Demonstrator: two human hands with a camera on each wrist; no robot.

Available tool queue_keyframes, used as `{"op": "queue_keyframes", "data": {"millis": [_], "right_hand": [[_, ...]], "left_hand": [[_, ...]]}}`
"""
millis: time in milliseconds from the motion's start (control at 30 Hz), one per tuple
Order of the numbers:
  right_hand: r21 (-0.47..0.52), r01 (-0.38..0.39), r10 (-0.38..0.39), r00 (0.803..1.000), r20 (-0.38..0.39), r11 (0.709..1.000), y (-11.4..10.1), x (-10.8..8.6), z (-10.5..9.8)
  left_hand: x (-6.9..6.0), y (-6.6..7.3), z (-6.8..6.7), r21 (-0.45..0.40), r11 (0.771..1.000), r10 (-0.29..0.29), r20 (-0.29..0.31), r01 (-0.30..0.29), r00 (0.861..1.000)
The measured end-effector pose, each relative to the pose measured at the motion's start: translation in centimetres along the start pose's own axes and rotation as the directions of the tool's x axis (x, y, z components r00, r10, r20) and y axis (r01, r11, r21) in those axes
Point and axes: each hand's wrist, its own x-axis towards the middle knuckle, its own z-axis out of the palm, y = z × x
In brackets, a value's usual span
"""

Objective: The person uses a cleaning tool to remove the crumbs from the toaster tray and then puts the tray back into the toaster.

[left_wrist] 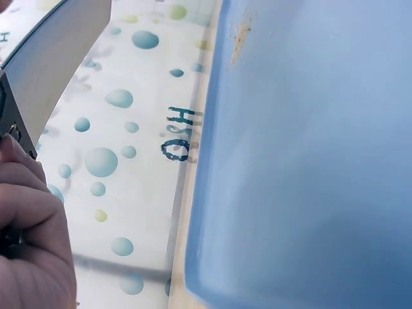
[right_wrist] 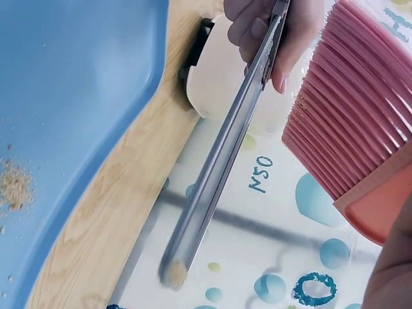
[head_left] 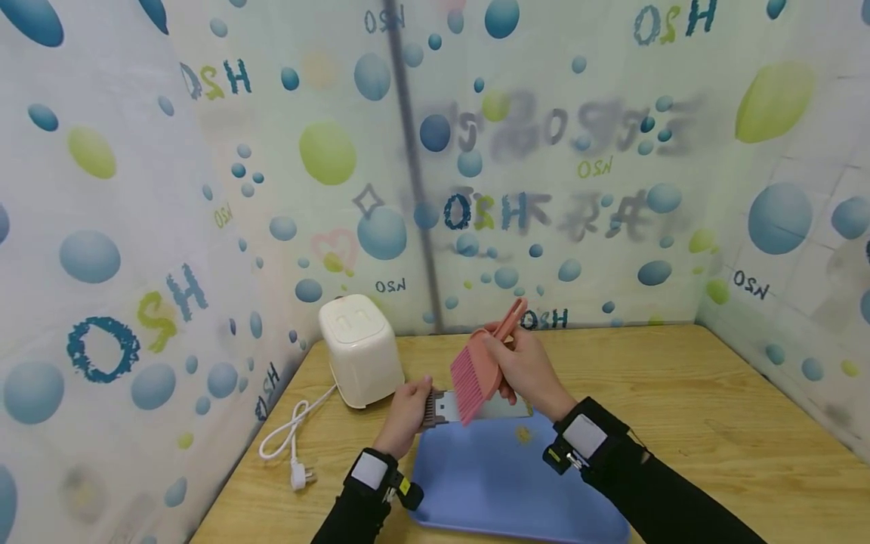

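Observation:
My left hand (head_left: 405, 412) grips the dark end of a flat metal crumb tray (head_left: 506, 408), held out above a blue tray (head_left: 503, 483). The right hand (head_left: 533, 370) holds a pink brush (head_left: 469, 378) by its handle, its bristles pointing down beside the crumb tray. Seen in the right wrist view, the crumb tray (right_wrist: 215, 158) is almost edge-on, with a small clump of crumbs (right_wrist: 175, 273) at its far end. The brush bristles (right_wrist: 351, 96) are apart from it there, with a few crumbs clinging to their tips. More crumbs (right_wrist: 16, 187) lie on the blue tray.
A cream toaster (head_left: 360, 347) stands at the back left of the wooden table (head_left: 680, 408). Its white cord and plug (head_left: 299, 474) lie in front of it, left of the blue tray. Patterned curtains (head_left: 578, 249) enclose the table at the back and sides.

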Motion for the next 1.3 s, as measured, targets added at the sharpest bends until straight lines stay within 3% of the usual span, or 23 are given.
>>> {"op": "queue_keyframes", "data": {"millis": [400,1300], "right_hand": [[-0.024,0.053,-0.052,0.998,0.036,0.998,0.3,0.4,1.8],[-0.009,-0.002,0.002,1.0,0.022,1.0,2.4,-0.4,2.8]], "left_hand": [[-0.5,-0.1,0.6,-0.042,0.999,0.029,0.019,-0.028,0.999],[-0.9,-0.7,0.4,-0.058,0.998,0.027,0.004,-0.027,1.0]]}}
